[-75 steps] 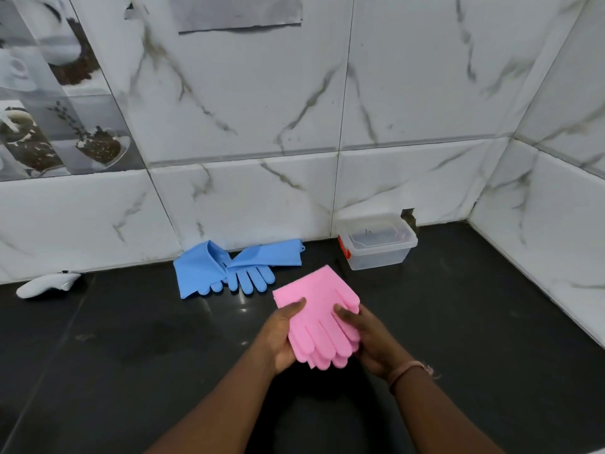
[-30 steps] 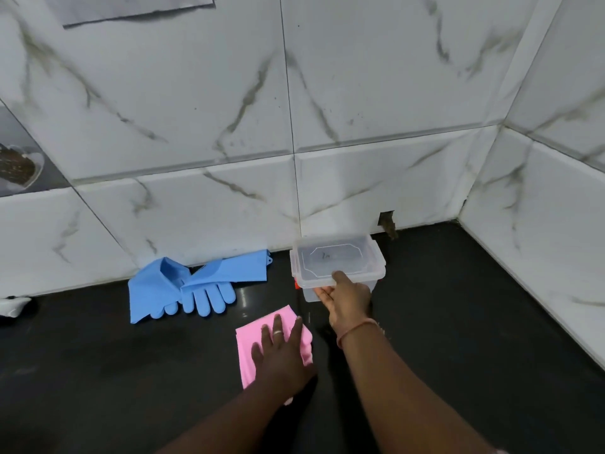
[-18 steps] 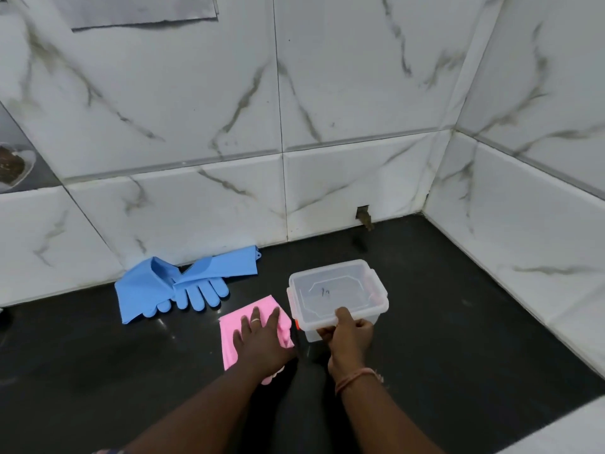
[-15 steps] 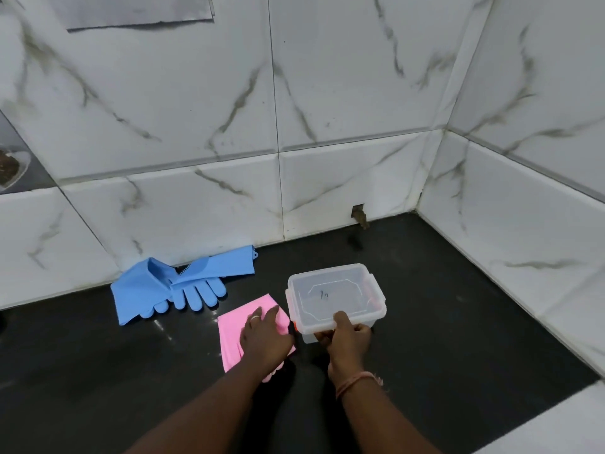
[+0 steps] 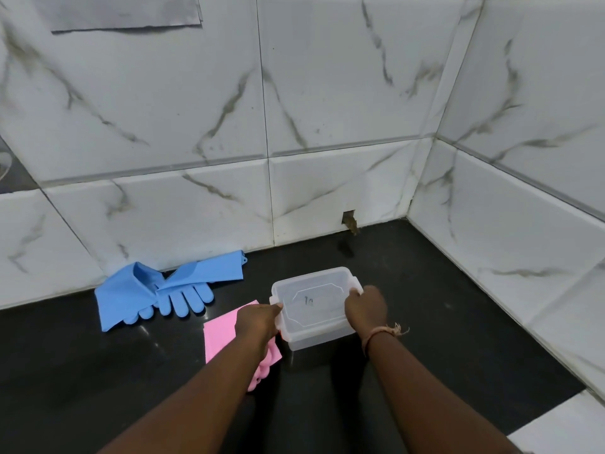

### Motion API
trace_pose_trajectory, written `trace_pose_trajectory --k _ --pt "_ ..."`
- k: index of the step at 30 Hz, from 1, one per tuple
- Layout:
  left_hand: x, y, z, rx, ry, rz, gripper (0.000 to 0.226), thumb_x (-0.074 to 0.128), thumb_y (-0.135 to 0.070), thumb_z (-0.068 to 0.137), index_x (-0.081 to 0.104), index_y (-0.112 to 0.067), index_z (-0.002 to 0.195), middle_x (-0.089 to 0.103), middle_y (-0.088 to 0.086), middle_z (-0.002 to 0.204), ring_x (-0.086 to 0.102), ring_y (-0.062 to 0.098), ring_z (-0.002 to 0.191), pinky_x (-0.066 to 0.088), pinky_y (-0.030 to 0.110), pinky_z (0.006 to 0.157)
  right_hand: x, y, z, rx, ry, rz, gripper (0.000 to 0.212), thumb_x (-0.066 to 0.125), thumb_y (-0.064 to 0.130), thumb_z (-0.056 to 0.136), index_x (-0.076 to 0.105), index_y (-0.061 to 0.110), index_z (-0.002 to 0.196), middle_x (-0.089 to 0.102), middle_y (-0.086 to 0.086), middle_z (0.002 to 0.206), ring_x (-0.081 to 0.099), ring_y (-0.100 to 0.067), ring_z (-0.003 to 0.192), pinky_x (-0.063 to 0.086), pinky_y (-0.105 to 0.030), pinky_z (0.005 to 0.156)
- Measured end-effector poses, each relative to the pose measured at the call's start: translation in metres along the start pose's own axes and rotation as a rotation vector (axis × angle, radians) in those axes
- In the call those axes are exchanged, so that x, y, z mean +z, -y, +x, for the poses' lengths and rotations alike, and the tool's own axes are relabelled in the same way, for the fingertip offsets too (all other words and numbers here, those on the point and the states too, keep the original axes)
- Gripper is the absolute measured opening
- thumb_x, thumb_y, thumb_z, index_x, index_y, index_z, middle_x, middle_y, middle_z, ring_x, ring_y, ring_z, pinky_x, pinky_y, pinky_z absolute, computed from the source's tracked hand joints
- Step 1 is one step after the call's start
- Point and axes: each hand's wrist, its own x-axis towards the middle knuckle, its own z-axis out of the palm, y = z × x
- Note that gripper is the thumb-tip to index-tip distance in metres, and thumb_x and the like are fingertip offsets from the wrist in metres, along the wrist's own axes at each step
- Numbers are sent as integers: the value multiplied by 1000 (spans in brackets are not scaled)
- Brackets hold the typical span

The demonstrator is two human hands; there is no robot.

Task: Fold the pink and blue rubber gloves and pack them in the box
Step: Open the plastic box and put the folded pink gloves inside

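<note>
Left hand point(image 5: 258, 321) and right hand point(image 5: 366, 306) grip opposite ends of lidded box point(image 5: 314, 309) on bench point(image 5: 458, 322). Folded pink gloves point(image 5: 220, 335) lie just left; blue gloves point(image 5: 163, 290) by wall.

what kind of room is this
Probably a home kitchen or wash area: a glossy black counter runs into a corner of white marble-look wall tiles, with blue rubber gloves lying against the wall.
</note>
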Motion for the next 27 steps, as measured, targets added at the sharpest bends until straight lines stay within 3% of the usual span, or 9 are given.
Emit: trace_pose_trajectory --k 4,6,9,13,18,21,23,25,27 --pt "-7 -11 6 -38 10 37 27 75 -14 93 60 -4 115 71 17 104 70 30 92 62 43 87 -3 -7 9 79 83 131 23 57 25 86 65 8 99 65 -4 87 63 -22 77 54 -35 70" --pt "-9 -14 8 -38 11 90 27 76 -18 93 64 -2 111 72 19 106 72 33 98 61 47 93 -7 -12 14 180 165 235 20 64 19 82 66 6 97 66 -6 84 66 -25 76 60 -40 72" --pt "-9 -15 10 -23 -14 151 29 79 -17 90 66 0 110 73 20 105 74 37 100 60 51 96 -14 -17 23 273 262 325 25 76 12 80 66 3 101 71 -14 95 71 -33 84 61 -50 81" --pt "-7 -14 12 27 -52 178 36 83 -15 86 67 3 112 73 22 105 73 39 97 60 53 94 -13 -15 28 237 233 283 26 78 9 79 64 1 98 69 -17 96 69 -35 86 60 -51 82" --pt "-3 -15 11 57 -86 226 40 85 -17 83 67 2 114 72 20 106 73 38 96 60 52 93 -12 -11 26 160 187 168 23 79 17 77 59 7 76 66 -12 85 68 -33 83 61 -49 81" --pt "-4 -18 9 28 -59 190 43 87 -13 81 65 4 114 71 23 109 72 40 97 61 54 92 -17 -11 29 192 244 193 24 83 11 73 65 -1 85 70 -18 90 70 -38 85 60 -53 80" --pt "-8 -19 10 -22 -29 152 43 87 -11 80 65 5 114 72 24 108 73 41 99 61 55 92 -25 -10 31 244 324 218 34 86 7 71 66 -8 95 72 -21 90 73 -39 78 62 -48 69" --pt "-12 -20 10 -65 -14 155 43 87 -14 81 66 4 113 74 23 103 74 40 100 61 52 93 -34 -9 30 279 394 221 34 88 5 69 66 -8 92 73 -20 80 74 -31 55 58 -35 47" --pt "-11 -21 10 -60 -21 186 43 87 -16 81 66 2 114 74 22 102 74 38 98 62 51 93 -38 -9 32 275 394 205 30 88 7 70 66 -6 86 71 -18 74 67 -21 39 50 -25 36"
